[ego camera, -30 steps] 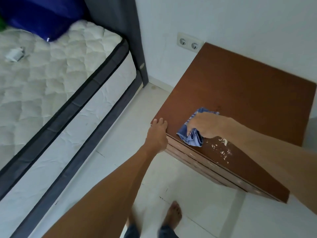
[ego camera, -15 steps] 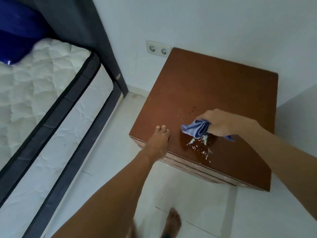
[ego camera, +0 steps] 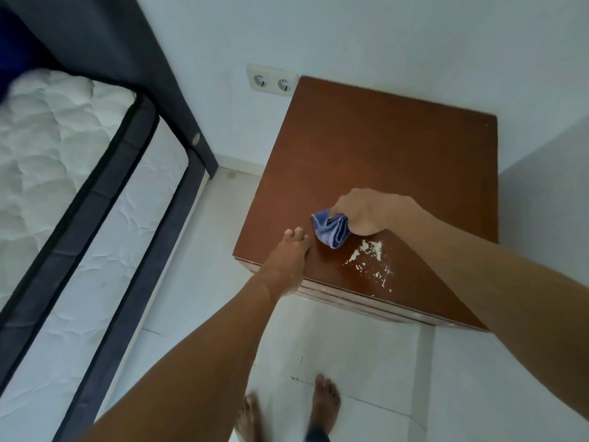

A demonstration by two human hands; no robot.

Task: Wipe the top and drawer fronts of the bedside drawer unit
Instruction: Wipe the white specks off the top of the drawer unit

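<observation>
The brown wooden bedside drawer unit (ego camera: 398, 154) stands in the room's corner, seen from above. My right hand (ego camera: 363, 215) grips a bunched blue cloth (ego camera: 331, 231) and presses it on the top near the front. Just right of the cloth is a patch of white flecks (ego camera: 369, 260) where the finish looks chipped. My left hand (ego camera: 287, 260) rests flat on the front left part of the top, fingers pointing away from me. Only a thin strip of the drawer fronts (ego camera: 360, 301) shows under the front edge.
A bed with a white quilted mattress (ego camera: 63, 170) and dark frame fills the left. A double wall socket (ego camera: 271, 81) sits on the wall beside the unit's back left corner. White tiled floor (ego camera: 366, 362) lies below, with my bare feet (ego camera: 325, 406) on it.
My right hand has slid the cloth back toward the left, next to my left hand. The view shifted slightly; my left hand stayed on the front edge.
</observation>
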